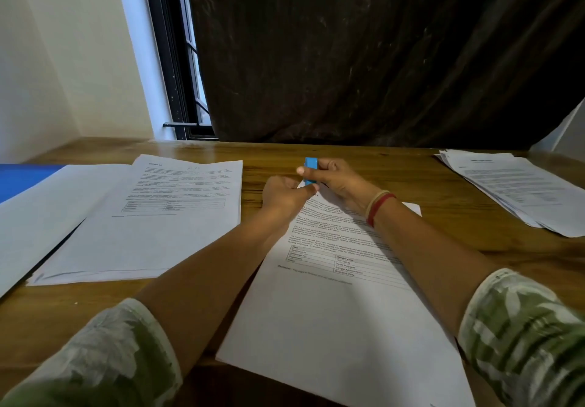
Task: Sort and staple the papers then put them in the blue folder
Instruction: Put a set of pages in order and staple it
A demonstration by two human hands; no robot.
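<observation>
The right hand's [338, 182] grip holds the blue stapler [311, 169] at the papers' [332, 311] far corner; the left hand's [281, 194] grip pinches that corner.

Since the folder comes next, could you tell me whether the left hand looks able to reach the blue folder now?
Probably yes: the blue folder lies leftward of the left hand, only flat papers between, though that hand now holds the corner of the front sheets.

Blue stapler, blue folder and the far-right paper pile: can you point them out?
blue stapler [311, 167], head view, upper part of its body.
blue folder [22, 180], head view, bare cover at the left edge.
paper pile [522, 191], head view, middle of the top sheet.
</observation>
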